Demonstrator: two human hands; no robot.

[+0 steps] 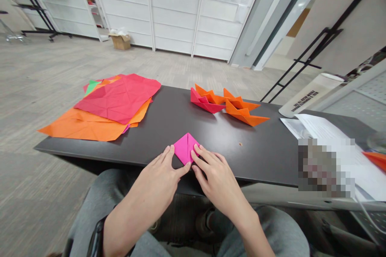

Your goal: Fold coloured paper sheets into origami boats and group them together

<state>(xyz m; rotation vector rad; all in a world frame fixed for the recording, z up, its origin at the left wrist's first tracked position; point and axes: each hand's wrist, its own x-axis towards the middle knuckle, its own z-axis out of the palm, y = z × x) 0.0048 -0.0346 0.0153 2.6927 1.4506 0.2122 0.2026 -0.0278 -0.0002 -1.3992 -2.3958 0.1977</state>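
Your forearms (138,213) are closest, reaching in over the front edge of the dark table (175,108). The pink folded paper (182,146) lies there near that edge, between your hands. You seem to be pressing a fold flat, which calls for soft, even pushing with the corners lined up. Your left hand (164,172) bends inward, its fingers by the left corner and its thumb near the bottom tip. Your right hand (214,170) spreads its fingertips on the paper's right side. Both hands are loose, not clenched, just touching the paper.
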